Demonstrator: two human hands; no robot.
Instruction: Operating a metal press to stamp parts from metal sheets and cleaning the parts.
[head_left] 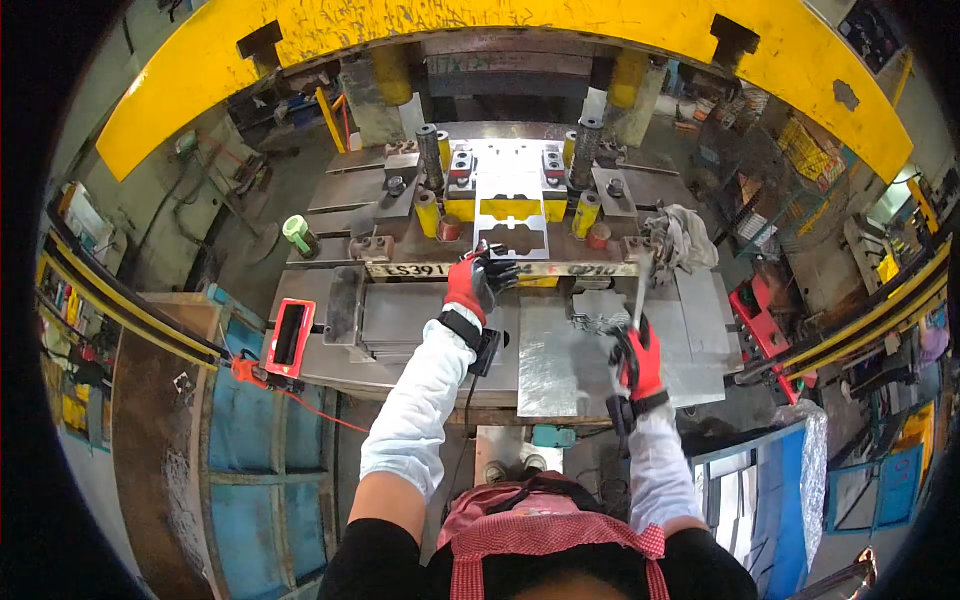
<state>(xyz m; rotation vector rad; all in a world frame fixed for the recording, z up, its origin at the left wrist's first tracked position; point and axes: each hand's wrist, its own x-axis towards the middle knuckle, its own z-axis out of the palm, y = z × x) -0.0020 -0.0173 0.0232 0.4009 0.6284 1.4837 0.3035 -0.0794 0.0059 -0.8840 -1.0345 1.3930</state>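
My left hand (482, 280), in a red and black work glove, is at the near edge of a cut-out metal sheet (487, 228) lying in the press die. Its fingers are stretched out and apart; whether they touch the sheet, I cannot tell. My right hand (640, 362), gloved alike, is closed around a metal bar tool (641, 296) with a dark lower end. The bar points up and away from me, over a flat bare metal plate (560, 370). Just left of its upper part lies a small stack of grey cut metal parts (598, 308).
Flat metal sheets (405, 312) are stacked front left, beside a red-framed device (290, 337). A green-lidded bottle (299, 236) stands further left. Grey rags (684, 238) lie at right. Guide posts (430, 158) flank the die; a yellow press beam (500, 18) spans above.
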